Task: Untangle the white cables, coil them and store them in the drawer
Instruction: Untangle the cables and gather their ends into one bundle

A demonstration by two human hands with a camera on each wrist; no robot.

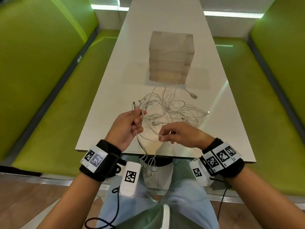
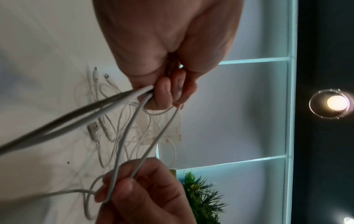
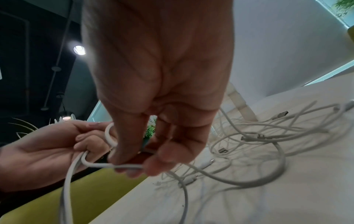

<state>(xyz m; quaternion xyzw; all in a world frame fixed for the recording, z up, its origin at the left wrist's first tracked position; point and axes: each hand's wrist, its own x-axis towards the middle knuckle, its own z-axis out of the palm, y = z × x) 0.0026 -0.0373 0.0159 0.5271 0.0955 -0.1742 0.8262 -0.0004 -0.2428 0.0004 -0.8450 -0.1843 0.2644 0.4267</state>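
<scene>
My left hand (image 1: 127, 128) is curled round a few strands of white cable (image 1: 140, 138), fist upright above the near edge of the table (image 1: 102, 96). A silvery plug (image 1: 133, 106) sticks up out of the top of the fist. Below the fist the strands drop past the table edge and hang in loose loops in front of my lap.

One strand runs across from the fist to my right hand (image 1: 178, 133), which pinches it between thumb and fingertips (image 3: 122, 157), the other fingers loosely bent. In the right wrist view the strand makes a short bridge between the two hands.

Beyond both hands the tangle (image 1: 175, 106) of white cables lies on the table, with several plugs showing among the loops. One plug (image 1: 194, 96) lies clear of the heap on its far right side.

Behind the tangle stands the drawer unit (image 1: 171, 55), a frosted box, drawers closed; a few loops reach just up to its foot. Green benches (image 1: 41, 80) flank the table.
</scene>
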